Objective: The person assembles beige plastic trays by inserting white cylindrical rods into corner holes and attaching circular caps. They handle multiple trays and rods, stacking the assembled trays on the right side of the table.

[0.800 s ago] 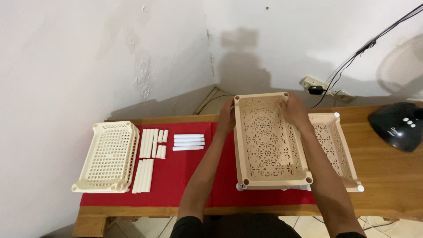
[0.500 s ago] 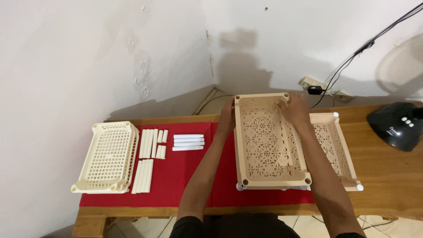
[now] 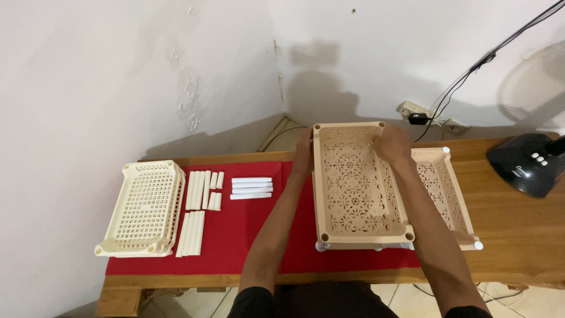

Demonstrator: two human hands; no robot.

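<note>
Cream plastic tray (image 3: 359, 188) with lace-pattern cutouts, raised on short white legs over the red cloth (image 3: 247, 235) on the table (image 3: 518, 235); barely shifted since the earlier frames. Left hand (image 3: 304, 154) grips its far left edge, right hand (image 3: 391, 147) curls over the far right rim, as before. Second tray (image 3: 447, 194) partly hidden behind the right forearm. Slotted basket (image 3: 144, 209) and white tubes (image 3: 252, 188) at left; black fan base (image 3: 529, 168) cut off at right.

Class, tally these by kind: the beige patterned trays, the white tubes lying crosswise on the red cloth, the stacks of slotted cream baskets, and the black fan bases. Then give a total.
beige cut-out plastic trays: 2
white plastic tubes lying crosswise: 4
stacks of slotted cream plastic baskets: 1
black fan bases: 1
Total: 8
</note>
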